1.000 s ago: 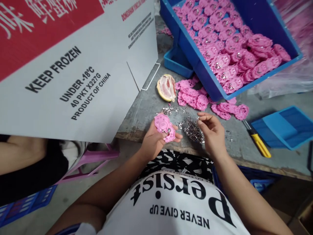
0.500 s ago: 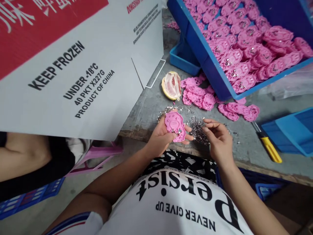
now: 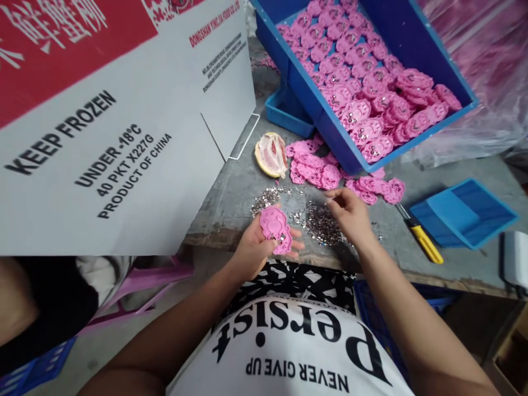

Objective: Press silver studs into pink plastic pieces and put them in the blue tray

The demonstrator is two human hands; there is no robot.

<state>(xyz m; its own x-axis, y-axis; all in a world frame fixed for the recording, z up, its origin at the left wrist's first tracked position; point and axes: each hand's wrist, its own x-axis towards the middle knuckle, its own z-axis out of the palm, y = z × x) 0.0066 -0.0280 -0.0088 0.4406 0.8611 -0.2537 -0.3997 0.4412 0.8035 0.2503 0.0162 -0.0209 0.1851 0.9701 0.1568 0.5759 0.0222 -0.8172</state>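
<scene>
Head view counts out as follows: one pink paw-shaped piece [image 3: 275, 229] in the left hand [image 3: 256, 247], two loose clusters of like pink pieces [image 3: 310, 166] on the surface [image 3: 429, 275], and far too many to count in the one big blue bin [image 3: 330, 135]. Two smaller blue trays show, one [image 3: 286, 113] tucked beside the bin and one [image 3: 464, 212] off to the right. One yellow-handled tool [image 3: 421, 242] lies between that tray and the hands. One peeled fruit segment [image 3: 270, 154] sits just beside the nearer pink cluster. One main heap of small silvery bits [image 3: 324, 223] lies between the hands, with a thinner scatter near it.

Grey and worn, the surface ends in a chipped front edge. A large white and red carton [image 3: 124, 126] printed KEEP FROZEN leans over its left part. Below it a pink stool [image 3: 144, 280] stands on a concrete floor, with another person's arm [image 3: 12, 308] at the left edge.

Left grip: fingers curled loosely under the pink piece, thumb on its edge, held just off the surface. Right hand [image 3: 350, 214]: fingertips drawn together over the silvery heap; whether they pinch a bit I cannot tell.
</scene>
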